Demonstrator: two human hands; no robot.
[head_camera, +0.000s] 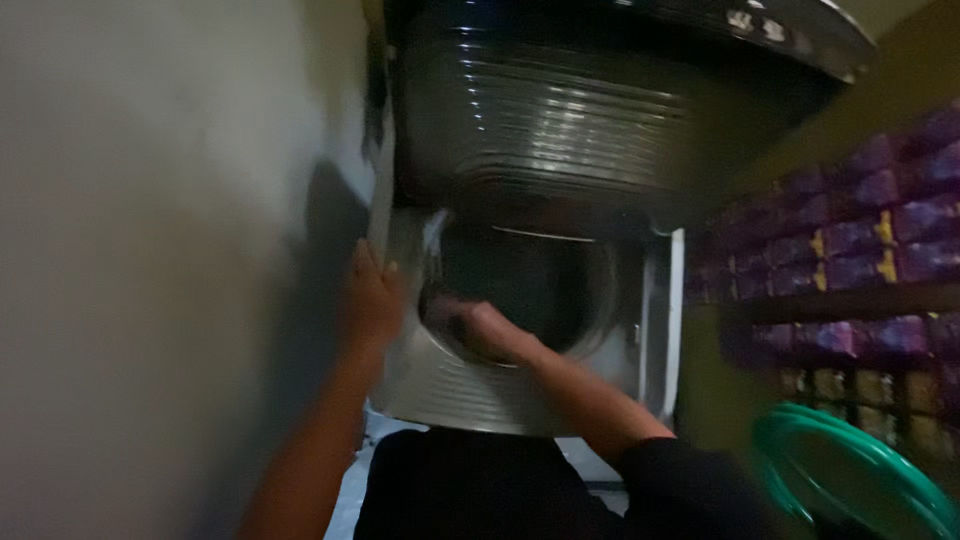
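Grey-metal top-loading washing machine (470, 385) with its lid (600, 110) raised: the left hand (370, 305) lies flat with fingers spread on the machine's left edge, while the right hand (490, 332) reaches into the dark drum (545, 280), its grip and any contents indiscernible.

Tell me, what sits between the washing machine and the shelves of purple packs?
In the head view, only bare yellowish wall separates the washing machine from the purple packs.

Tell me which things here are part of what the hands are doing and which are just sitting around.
In use:
- grey top-loading washing machine
- its raised dark ribbed lid
- left hand on the machine's edge
- right hand reaching into the drum

Lying about:
- green round plastic basin
- purple packets on shelves
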